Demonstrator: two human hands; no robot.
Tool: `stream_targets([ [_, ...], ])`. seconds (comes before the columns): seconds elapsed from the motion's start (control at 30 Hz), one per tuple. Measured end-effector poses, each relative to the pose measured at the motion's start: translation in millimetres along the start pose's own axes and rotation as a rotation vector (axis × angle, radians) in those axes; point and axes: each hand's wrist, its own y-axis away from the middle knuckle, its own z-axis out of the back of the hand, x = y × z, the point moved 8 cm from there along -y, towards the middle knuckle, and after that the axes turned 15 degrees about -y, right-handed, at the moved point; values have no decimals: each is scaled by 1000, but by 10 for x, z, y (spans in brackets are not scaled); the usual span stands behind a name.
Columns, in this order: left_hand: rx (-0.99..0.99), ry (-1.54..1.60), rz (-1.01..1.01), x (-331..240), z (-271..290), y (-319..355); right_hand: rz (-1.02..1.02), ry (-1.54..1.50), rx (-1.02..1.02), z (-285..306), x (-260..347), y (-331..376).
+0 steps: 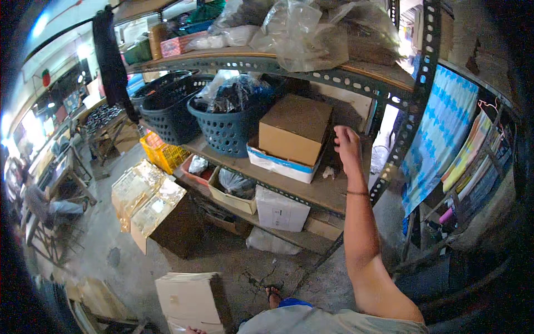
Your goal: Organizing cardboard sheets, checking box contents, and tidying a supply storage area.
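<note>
My right hand [347, 147] is raised over the middle shelf [311, 189] of a metal rack, its fingers loosely curled and holding nothing. It hovers just right of a brown cardboard box [295, 128] that sits on a white and blue box [281, 164]. A small crumpled white scrap [328, 172] lies on the shelf below the hand. Only a sliver of my left hand [192, 330] shows at the bottom edge, next to a cardboard box [189, 300] on the floor.
Dark blue baskets [228, 125] stand on the shelf to the left. Plastic bags [300, 33] fill the top shelf. Boxes [278, 211] sit on the lower shelf, and foil-covered cartons [150, 200] stand on the concrete floor. Patterned cloth [439, 133] hangs at the right.
</note>
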Motion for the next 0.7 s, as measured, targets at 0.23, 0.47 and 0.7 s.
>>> stream_targets([
  [0.23, 140, -436, -188, -718, -687, 11, -38, 295, 128, -348, -74, -348],
  [0.47, 42, -243, -51, -846, -264, -615, 181, 445, 144, -544, 68, -289],
  [0.7, -295, 98, 204, -556, -493, -1316, 393, 1053, 477, -453, -87, -173],
])
